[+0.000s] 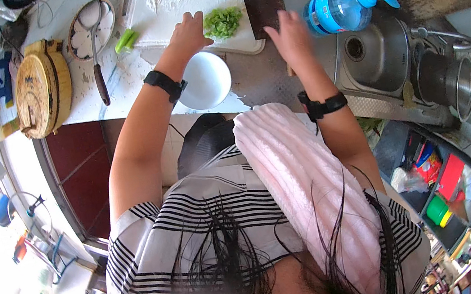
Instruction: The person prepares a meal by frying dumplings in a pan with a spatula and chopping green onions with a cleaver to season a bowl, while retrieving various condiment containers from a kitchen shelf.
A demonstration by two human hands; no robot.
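Note:
My left hand (190, 36) is over the near edge of the white cutting board (173, 7), beside a pile of chopped green vegetable (223, 22). Its fingers are spread, with nothing seen in them. Below it a white bowl (206, 80) stands at the counter's front edge. A dark cleaver (263, 5) lies across the board's right side. My right hand (289, 36), slightly blurred, is at the blade's near corner with thumb and fingers apart; whether it touches the blade I cannot tell. The board bears white powder. Short green stalks (126, 40) lie by its left edge.
At the left are a patterned plate (79, 40), a ladle (99, 76) and a yellow round appliance (41, 89). On the right, a blue pump bottle (336, 8) stands by the steel sink (383, 59), with metal pots (445, 77) beyond. A pink towel (303, 182) hangs over my chest.

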